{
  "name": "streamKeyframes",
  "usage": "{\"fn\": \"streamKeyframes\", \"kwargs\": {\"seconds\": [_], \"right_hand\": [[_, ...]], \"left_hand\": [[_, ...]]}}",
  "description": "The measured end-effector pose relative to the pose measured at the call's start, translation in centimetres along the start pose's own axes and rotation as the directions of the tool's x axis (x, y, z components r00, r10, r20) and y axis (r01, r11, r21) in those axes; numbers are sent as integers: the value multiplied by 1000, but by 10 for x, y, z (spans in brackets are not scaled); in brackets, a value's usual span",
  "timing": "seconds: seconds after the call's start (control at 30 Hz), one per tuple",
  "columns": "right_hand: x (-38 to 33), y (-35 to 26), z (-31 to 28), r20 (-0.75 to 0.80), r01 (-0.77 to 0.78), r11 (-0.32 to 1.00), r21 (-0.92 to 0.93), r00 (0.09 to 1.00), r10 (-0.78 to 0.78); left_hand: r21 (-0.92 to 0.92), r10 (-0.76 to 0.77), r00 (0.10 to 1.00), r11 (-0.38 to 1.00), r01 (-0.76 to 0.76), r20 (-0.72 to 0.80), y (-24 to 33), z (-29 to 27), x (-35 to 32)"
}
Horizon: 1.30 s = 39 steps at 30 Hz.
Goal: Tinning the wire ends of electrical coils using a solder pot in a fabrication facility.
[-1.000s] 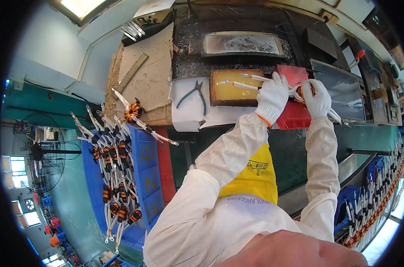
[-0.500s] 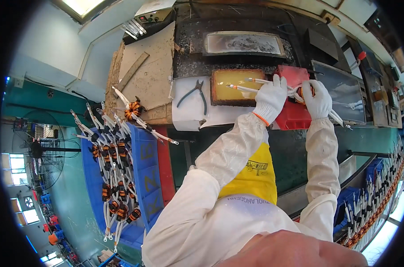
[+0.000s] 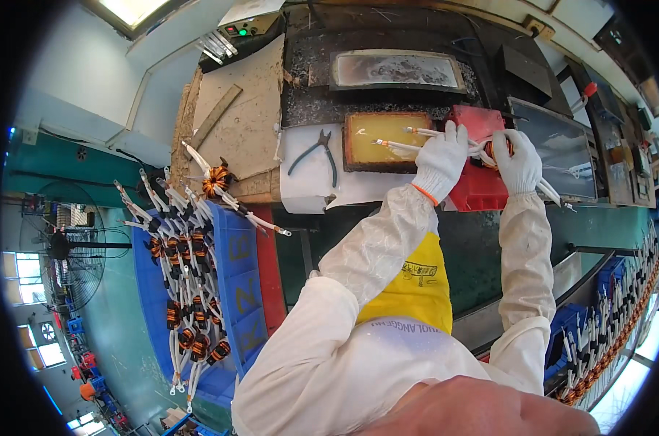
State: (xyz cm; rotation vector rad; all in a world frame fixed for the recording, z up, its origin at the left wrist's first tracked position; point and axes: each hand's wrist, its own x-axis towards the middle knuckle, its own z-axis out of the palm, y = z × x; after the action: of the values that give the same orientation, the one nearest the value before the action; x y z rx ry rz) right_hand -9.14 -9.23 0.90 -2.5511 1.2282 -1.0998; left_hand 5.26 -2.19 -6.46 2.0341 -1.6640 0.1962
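Note:
My left hand (image 3: 442,158), in a white knit glove, is closed on the white leads (image 3: 400,146) of a toroidal coil. Their metal-tipped ends reach left over a yellow block in a brown-rimmed tray (image 3: 352,161). My right hand (image 3: 521,161), gloved likewise, is closed around the copper-wound coil (image 3: 498,150) itself. Other white leads (image 3: 549,192) from it stick out below that hand. Beneath both hands is a red plastic bin (image 3: 477,196); the fingertips partly hide the coil.
Cutting pliers (image 3: 318,157) lie on white paper left of the tray. Behind it sits a rectangular metal-rimmed pot (image 3: 398,70). One coil (image 3: 217,180) rests at the bench corner, above a blue crate (image 3: 236,254) with several more. Racked leads (image 3: 609,327) stand at right.
My hands and the coil stay almost still. A small green light now shows on the control box at the back left.

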Motion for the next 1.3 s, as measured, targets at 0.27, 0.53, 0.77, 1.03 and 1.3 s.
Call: {"fn": "streamKeyframes", "kwargs": {"seconds": [0.27,0.53,0.77,1.03,1.3], "right_hand": [[-1,0,0,3,-8,1000,-16,1000,8],[-2,1,1,-4,-4,1000,1,1000,4],[-1,2,-2,5,-9,1000,-2,1000,9],[7,4,-35,434,14,989,146,898,-77],[8,3,-9,270,-17,998,56,963,1]], "left_hand": [[-14,1,1000,1000,-1,23,1,-5,-1],[-13,1,1000,1000,-1,13,0,-3,-2],[19,41,998,999,-40,-57,1,-3,1],[90,166,983,983,-159,-82,-7,-9,11],[175,224,973,962,-211,-59,-8,-15,49]]}}
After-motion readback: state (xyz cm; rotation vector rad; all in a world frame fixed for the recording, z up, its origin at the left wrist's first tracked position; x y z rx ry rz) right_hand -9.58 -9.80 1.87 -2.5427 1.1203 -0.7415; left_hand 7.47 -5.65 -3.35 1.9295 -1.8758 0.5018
